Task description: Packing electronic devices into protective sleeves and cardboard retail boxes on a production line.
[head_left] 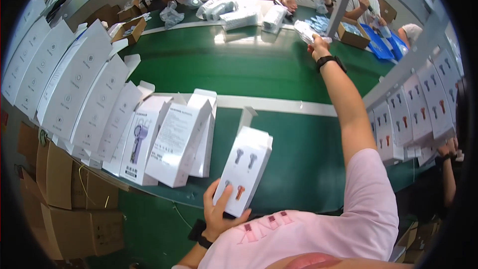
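Observation:
My left hand (221,209) is wrapped round the lower part of a tall white box (245,162) printed with small handheld fans. The box leans to the right over the near green table, and its top flap stands up. Across the green belt, my right arm is stretched far forward. There my right hand (319,49) closes on a white plastic-wrapped item (304,31) at the belt's far edge; what is inside the wrap cannot be made out.
A row of white boxes (74,87) stands along the left, some with raised flaps. More boxes (411,104) line the right, behind a grey metal post (342,2). Plastic-wrapped items (241,19) lie across the belt (224,67), near several people. Cardboard cartons (82,229) sit lower left.

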Available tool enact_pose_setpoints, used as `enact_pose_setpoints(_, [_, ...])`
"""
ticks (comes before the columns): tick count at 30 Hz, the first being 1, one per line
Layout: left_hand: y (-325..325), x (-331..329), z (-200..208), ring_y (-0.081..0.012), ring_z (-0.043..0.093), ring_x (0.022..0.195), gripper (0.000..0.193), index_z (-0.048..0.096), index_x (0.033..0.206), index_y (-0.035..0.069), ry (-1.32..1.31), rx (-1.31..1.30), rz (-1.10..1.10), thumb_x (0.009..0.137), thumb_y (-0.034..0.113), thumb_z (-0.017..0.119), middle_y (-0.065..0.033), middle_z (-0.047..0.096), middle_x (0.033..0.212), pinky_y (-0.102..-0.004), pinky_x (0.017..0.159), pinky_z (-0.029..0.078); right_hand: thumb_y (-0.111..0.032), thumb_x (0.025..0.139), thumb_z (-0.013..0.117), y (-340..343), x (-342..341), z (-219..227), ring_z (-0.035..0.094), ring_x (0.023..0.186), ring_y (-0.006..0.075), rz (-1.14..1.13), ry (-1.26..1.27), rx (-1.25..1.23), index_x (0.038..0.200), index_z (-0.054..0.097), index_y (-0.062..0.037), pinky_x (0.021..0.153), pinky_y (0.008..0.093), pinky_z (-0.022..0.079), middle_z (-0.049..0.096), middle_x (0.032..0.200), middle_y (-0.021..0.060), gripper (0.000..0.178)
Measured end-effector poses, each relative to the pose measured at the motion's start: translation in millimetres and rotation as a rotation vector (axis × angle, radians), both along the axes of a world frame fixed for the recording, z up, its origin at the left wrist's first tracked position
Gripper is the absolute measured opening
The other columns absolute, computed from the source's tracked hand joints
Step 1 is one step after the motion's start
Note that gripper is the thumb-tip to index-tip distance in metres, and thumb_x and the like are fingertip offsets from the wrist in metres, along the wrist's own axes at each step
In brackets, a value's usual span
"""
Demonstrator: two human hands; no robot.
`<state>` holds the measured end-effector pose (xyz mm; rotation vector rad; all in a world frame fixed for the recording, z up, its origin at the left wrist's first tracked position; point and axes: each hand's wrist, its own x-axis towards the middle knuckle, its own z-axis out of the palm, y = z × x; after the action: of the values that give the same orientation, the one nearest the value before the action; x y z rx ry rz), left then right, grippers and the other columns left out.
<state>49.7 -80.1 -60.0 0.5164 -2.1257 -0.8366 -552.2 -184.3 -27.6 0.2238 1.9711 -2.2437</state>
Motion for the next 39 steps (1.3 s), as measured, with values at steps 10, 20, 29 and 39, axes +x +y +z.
enact_pose_setpoints(10, [1.7, 5.5, -36.6, -0.0454, 0.058, 0.112, 0.057, 0.057, 0.130, 0.008, -0.012, -0.109, 0.184, 0.079, 0.017, 0.081, -0.0329, 0.052, 0.129, -0.0487, 0.092, 0.050, -0.012, 0.078, 0.076, -158.4, -41.6, -8.4, 0.063, 0.052, 0.0191, -0.003, 0.325, 0.014, 0.093, 0.060, 0.0022, 0.046, 0.0298, 0.055, 0.065, 0.073, 0.0109, 0.025])
enact_pose_setpoints(20, [9.5, 3.6, -42.0, -0.0449, 0.058, 0.112, 0.060, 0.052, 0.136, 0.008, 0.003, -0.082, 0.227, 0.082, 0.016, 0.078, -0.0336, 0.052, 0.130, -0.0476, 0.091, 0.051, -0.014, 0.085, 0.068, -170.3, 18.1, 17.9, 0.030, 0.143, 0.0314, 0.981, 0.328, 0.129, 0.150, 0.015, 0.0112, 0.116, 0.0348, 0.025, 0.029, 0.154, 0.0277, 0.087])
enact_pose_setpoints(29, [-0.1, -16.9, -29.2, -0.0381, 0.061, 0.112, 0.101, 0.033, 0.142, -0.012, 0.061, -0.093, 0.185, 0.062, 0.014, 0.088, -0.0300, 0.054, 0.129, -0.0433, 0.093, 0.052, -0.028, 0.082, 0.068, -105.9, 15.9, 44.4, 0.059, 0.062, 0.0160, 0.871, 0.484, 0.221, 0.101, 0.062, -0.0052, 0.052, 0.0268, 0.047, 0.062, 0.087, 0.0092, 0.030])
enact_pose_setpoints(39, [-19.4, 45.8, 94.9, -0.0347, 0.054, 0.121, 0.087, 0.036, 0.142, -0.009, 0.360, -0.309, 0.421, 0.073, 0.029, 0.073, -0.0239, 0.049, 0.133, -0.0471, 0.100, 0.046, -0.016, 0.097, 0.056, 112.2, 287.8, 182.2, 0.067, 0.092, 0.0220, 1.116, 0.709, -0.257, 0.131, 0.052, 0.0026, 0.080, 0.0320, 0.055, 0.064, 0.116, 0.0174, 0.038])
